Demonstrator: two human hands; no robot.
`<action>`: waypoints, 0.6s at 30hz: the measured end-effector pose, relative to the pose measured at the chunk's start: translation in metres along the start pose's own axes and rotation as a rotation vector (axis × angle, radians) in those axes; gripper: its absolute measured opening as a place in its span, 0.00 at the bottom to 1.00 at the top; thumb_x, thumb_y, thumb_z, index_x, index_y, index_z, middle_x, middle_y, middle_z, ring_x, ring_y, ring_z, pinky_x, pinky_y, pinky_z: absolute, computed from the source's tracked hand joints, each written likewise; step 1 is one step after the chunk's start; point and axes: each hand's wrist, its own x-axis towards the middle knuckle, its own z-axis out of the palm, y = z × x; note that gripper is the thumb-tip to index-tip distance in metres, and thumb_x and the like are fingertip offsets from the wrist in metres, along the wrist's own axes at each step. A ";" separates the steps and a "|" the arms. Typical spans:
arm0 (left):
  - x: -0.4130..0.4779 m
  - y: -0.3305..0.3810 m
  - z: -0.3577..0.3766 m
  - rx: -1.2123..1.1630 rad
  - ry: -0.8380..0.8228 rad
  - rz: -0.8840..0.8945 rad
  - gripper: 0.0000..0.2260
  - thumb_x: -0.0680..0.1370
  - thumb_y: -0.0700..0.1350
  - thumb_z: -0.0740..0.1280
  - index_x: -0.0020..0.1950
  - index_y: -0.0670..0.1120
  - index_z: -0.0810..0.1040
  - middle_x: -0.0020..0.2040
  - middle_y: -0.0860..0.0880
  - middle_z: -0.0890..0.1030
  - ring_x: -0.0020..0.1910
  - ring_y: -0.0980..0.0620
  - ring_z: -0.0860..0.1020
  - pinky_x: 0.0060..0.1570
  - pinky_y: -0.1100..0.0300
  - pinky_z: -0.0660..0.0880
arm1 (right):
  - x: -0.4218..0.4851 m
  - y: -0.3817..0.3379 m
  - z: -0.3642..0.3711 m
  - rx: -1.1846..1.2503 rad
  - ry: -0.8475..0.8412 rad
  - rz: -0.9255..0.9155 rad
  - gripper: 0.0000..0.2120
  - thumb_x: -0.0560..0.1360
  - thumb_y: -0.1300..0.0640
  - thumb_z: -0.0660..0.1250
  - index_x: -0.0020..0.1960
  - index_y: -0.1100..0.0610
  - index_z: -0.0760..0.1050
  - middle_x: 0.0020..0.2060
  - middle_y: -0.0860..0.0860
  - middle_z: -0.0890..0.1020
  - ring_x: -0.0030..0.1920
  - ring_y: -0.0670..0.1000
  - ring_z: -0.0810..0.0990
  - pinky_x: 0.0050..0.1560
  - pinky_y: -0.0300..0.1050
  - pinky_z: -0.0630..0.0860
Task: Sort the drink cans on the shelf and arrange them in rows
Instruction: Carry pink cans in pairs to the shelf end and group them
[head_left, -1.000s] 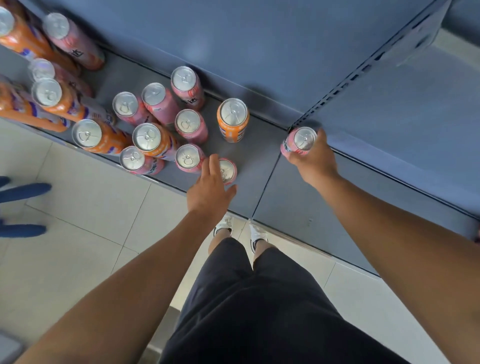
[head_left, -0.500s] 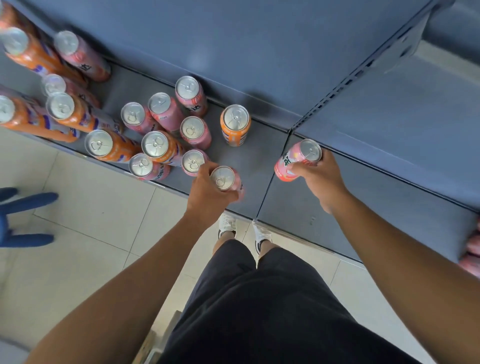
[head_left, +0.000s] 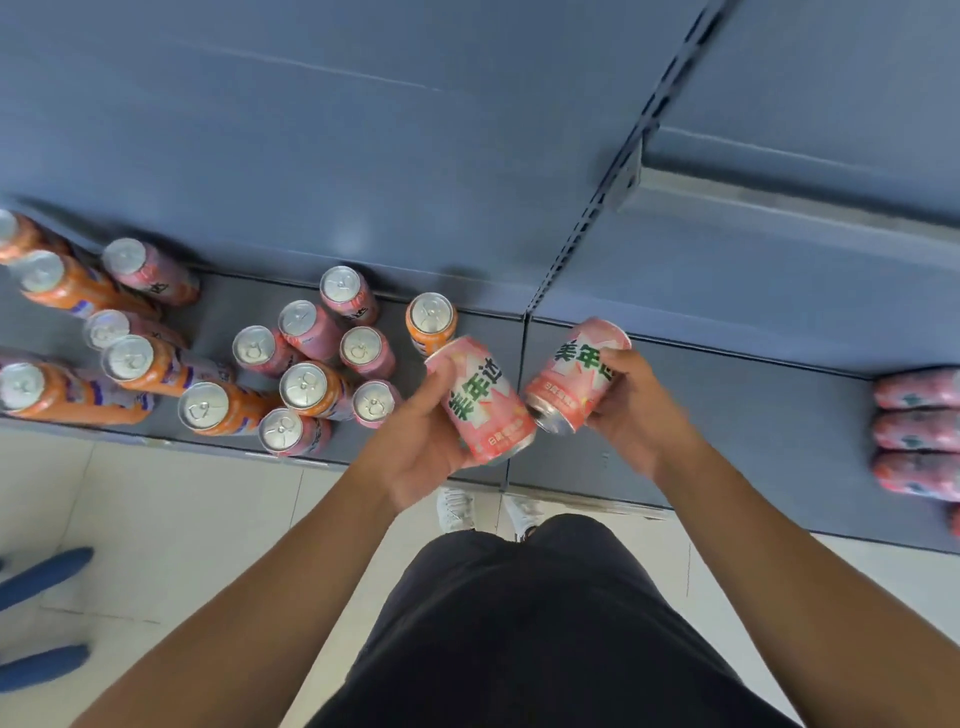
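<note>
My left hand grips a pink can with green lettering, tilted and lifted off the shelf. My right hand grips a second pink can, also tilted, its base almost touching the first can. Both cans hang above the grey shelf, near the seam between two shelf sections. Several pink and orange cans stand mixed on the shelf's left section, among them an orange can just behind my left hand and a pink can beside it.
A row of pink cans lies at the shelf's far right edge. A grey back panel rises behind the shelf. Tiled floor, my dark shorts and white shoes are below. Someone's blue shoes show at the lower left.
Both hands lifted their pink cans off the shelf and brought them together near the shelf seam, tilting them. The view shifted, bringing the pink cans at the far right into sight.
</note>
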 end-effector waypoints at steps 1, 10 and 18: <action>-0.001 0.001 0.005 0.003 -0.011 -0.012 0.31 0.75 0.61 0.63 0.73 0.46 0.70 0.67 0.43 0.78 0.67 0.40 0.76 0.58 0.38 0.77 | -0.005 0.001 0.000 0.062 -0.022 -0.019 0.17 0.73 0.50 0.63 0.59 0.56 0.75 0.50 0.54 0.84 0.51 0.54 0.82 0.56 0.54 0.78; -0.016 -0.001 0.039 0.454 -0.078 0.061 0.22 0.65 0.42 0.74 0.58 0.51 0.77 0.49 0.51 0.86 0.49 0.52 0.84 0.53 0.51 0.79 | -0.057 0.006 0.003 0.113 0.198 -0.074 0.15 0.73 0.56 0.72 0.57 0.59 0.76 0.48 0.57 0.83 0.47 0.55 0.83 0.51 0.54 0.81; -0.021 -0.005 0.067 0.846 -0.106 0.236 0.33 0.62 0.44 0.80 0.64 0.54 0.73 0.54 0.50 0.84 0.53 0.52 0.83 0.50 0.55 0.80 | -0.103 0.005 -0.015 -0.299 0.344 -0.324 0.19 0.70 0.61 0.77 0.57 0.49 0.76 0.45 0.47 0.84 0.44 0.44 0.84 0.43 0.40 0.78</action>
